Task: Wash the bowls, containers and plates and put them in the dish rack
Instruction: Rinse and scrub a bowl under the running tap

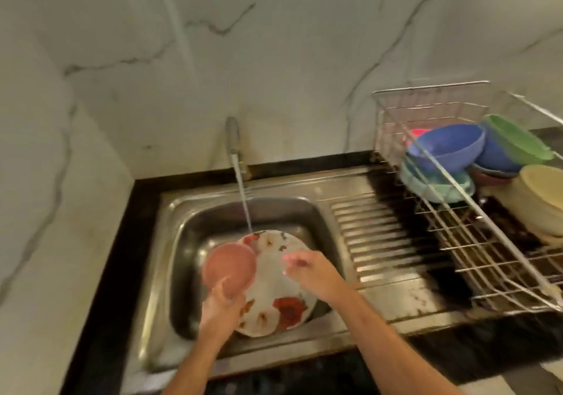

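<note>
text: none legible | labels, brands, numbers, signs: none legible | note: whole frame motion-blurred, so any small print cannot be made out

- Sink basin (189, 242): mostly taken up by floral plate (281, 285), pink bowl (230, 265) and both hands; bare steel only along left and far walls.
- Tap (233, 135) and running water block the far middle of the basin.
- Ribbed drainboard (380, 242) between sink and dish rack (457, 211): bare.
- Rack's far end crowded with bowls; near wires free.
</note>
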